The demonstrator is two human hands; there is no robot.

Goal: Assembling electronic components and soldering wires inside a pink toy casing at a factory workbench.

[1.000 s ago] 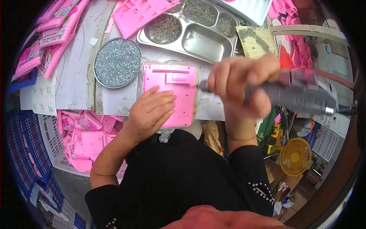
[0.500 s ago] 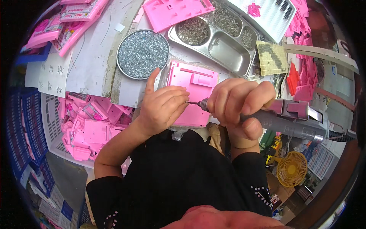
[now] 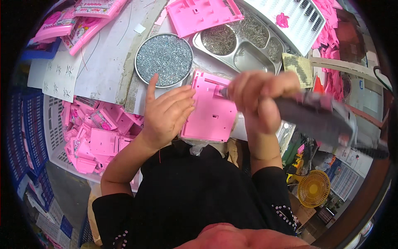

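Centrally, a pink plastic panel (image 3: 203, 124) is shown laid flat on the worktable (image 3: 103, 45), directly before the worker's body, its long slot placed at the far edge and a small rectangular opening set near its middle. By the right hand (image 3: 263, 99), a dark grey power screwdriver (image 3: 321, 120) is gripped, the fingers wrapped closely around its body; its nose is directed leftward over the raised block of the panel, but by blur it is left uncertain whether contact is made. The left hand (image 3: 166, 114) is spread loosely, palm down, with nothing grasped; its fingertips are laid over the panel's left edge, though whether pressure is applied cannot be told. Beyond it, small metal screws (image 3: 163, 58) are heaped in a round dish (image 3: 135, 64), and further small metal pieces (image 3: 217, 40) are held in a compartmented steel tray (image 3: 248, 61). Progress is judged to be partial: the panel has been positioned, and fastening appears to be under way, but which holes have been filled is too small to be read. Other pink parts (image 3: 97, 137) are piled in the white basket (image 3: 54, 137) at left; their stage of completion cannot be established
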